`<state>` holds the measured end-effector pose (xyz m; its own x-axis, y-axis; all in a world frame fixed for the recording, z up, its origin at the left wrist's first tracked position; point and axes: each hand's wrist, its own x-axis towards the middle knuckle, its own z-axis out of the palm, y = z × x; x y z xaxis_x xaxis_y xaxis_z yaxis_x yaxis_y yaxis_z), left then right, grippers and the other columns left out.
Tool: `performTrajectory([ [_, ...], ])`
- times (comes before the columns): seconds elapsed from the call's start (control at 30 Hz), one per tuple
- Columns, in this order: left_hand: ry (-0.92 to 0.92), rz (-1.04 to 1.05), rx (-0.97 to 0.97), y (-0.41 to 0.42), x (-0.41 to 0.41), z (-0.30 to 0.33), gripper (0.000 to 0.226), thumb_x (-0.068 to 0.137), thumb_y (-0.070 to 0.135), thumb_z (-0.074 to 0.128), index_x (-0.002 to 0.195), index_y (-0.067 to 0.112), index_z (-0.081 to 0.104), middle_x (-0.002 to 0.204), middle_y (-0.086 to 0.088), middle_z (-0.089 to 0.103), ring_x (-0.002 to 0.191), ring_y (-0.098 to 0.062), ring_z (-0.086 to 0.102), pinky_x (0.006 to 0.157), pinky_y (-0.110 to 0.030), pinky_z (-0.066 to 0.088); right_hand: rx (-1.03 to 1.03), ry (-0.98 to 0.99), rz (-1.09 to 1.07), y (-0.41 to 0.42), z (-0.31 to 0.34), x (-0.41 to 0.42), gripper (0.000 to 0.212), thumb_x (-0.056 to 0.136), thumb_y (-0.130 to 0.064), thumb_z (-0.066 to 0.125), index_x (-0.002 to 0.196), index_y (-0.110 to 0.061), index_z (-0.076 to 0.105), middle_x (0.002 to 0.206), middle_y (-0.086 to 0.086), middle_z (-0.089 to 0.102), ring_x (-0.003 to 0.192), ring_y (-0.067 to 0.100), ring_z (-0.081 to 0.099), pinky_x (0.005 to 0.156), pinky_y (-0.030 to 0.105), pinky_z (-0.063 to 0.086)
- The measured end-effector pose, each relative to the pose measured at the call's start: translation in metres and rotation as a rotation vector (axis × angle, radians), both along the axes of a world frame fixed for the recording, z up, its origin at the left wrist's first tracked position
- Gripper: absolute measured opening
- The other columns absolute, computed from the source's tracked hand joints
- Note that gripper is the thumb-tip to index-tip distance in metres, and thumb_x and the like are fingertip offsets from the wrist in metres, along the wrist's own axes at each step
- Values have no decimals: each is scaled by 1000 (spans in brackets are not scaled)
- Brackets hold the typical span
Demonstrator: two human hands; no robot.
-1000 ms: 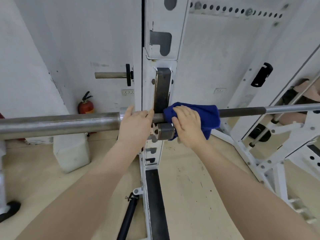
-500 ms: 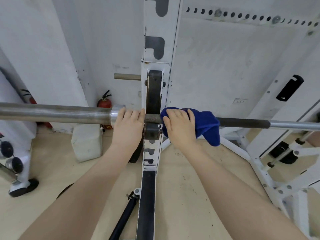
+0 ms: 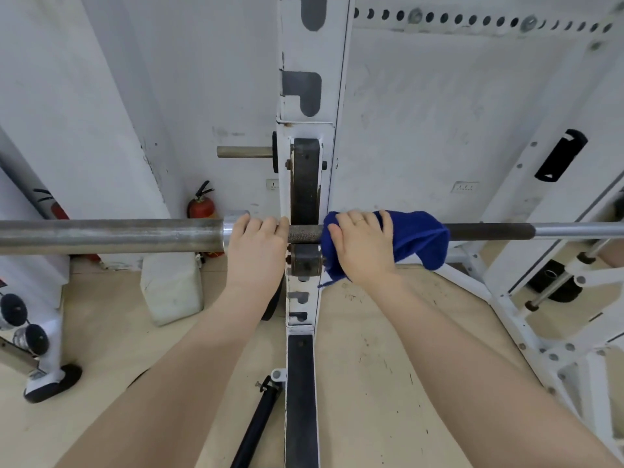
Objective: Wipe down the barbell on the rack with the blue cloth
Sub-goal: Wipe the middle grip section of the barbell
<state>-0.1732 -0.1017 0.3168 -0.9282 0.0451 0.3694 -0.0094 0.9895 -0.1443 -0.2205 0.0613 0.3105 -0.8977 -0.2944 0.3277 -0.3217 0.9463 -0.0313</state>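
The right hand (image 3: 363, 251) is curled down over the blue cloth (image 3: 415, 236), pressing it around the barbell (image 3: 108, 235) just to the right of the rack upright (image 3: 312, 62) where the bar sits in its hook. The left hand (image 3: 256, 251) is closed over the bar bare, at the collar just left of the upright, holding nothing else. The barbell lies level across the rack, its thick sleeve running off to the left and the thinner shaft to the right. To do this stroke well, I would judge the cloth should wrap fully round the shaft, not only its top, with firm pressure on the knurled part, while the left hand keeps the bar from rolling; the strip inside the hook probably needs the bar shifted to be reached. Compared with half a second ago, both hands hold nearly the same places; the view has mainly swung slightly, so the bar sits more level and central, and the cloth's loose corner hangs a little further right.
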Motion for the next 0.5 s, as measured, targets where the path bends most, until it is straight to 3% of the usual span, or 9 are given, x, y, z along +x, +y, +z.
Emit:
performTrajectory([
  [0.13,-3,4,43,2,2,4,46,88,9,43,134,11,40,118,-9,57,109,-30,50,109,-36,21,94,-10,-85,40,3,-8,43,100,-38,19,122,-19,50,120,4,57,119,25,46,115,45,-1],
  [0.27,-39,35,62,5,4,13,41,90,9,42,130,14,45,119,-7,58,108,-27,50,106,-34,23,67,9,-207,55,1,-11,46,98,-36,19,114,-15,57,113,6,62,113,26,50,116,47,2],
  [0.33,-66,106,147,11,5,25,31,88,7,44,116,14,56,105,-8,63,97,-27,55,95,-33,32,46,-4,-164,40,4,-14,50,98,-40,19,109,-13,59,111,6,63,109,28,52,114,48,9],
  [0.4,-79,138,339,27,9,41,24,91,7,44,111,10,57,100,-11,65,92,-29,58,84,-37,42,46,-7,-15,22,7,-14,55,97,-50,21,102,-12,60,106,7,64,102,27,56,104,45,28],
  [0.5,-89,56,550,62,7,49,24,93,7,43,112,8,57,109,-12,62,100,-30,57,88,-43,47,81,7,209,19,13,-17,55,95,-56,23,104,-13,56,103,6,62,95,24,58,86,37,40],
])
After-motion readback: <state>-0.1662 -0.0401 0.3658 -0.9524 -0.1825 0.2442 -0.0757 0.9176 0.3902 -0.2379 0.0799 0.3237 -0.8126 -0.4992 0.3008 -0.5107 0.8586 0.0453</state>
